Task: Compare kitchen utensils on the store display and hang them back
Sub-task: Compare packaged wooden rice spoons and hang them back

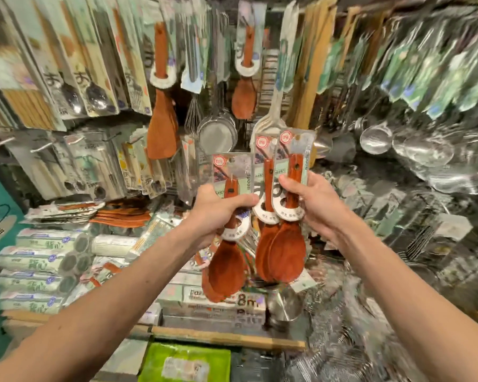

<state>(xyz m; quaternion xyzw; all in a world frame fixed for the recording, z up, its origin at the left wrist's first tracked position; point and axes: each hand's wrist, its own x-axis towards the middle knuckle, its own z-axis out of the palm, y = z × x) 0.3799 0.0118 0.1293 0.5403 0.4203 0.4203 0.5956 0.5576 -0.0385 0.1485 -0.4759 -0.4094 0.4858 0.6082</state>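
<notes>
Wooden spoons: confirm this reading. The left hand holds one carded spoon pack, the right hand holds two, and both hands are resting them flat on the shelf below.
Wrong on one point. The head view shows the left hand with one spoon pack and the right hand with two spoon packs, but all are held upright in the air before the display, not resting on the shelf.

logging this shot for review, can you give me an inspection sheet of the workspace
surface: shelf edge below the display, boxes and rolls stacked on it
job's things: one packaged wooden spoon in the left hand; two packaged wooden spoons overlapping in the right hand; none on a hook
clutter: rolled packs at left, green packet at bottom
hands: left hand closed on its spoon's handle; right hand closed on both handles
cables: nothing seen
surroundings: hanging wooden spatula, strainers, metal ladles at right, much of it blurred
</notes>
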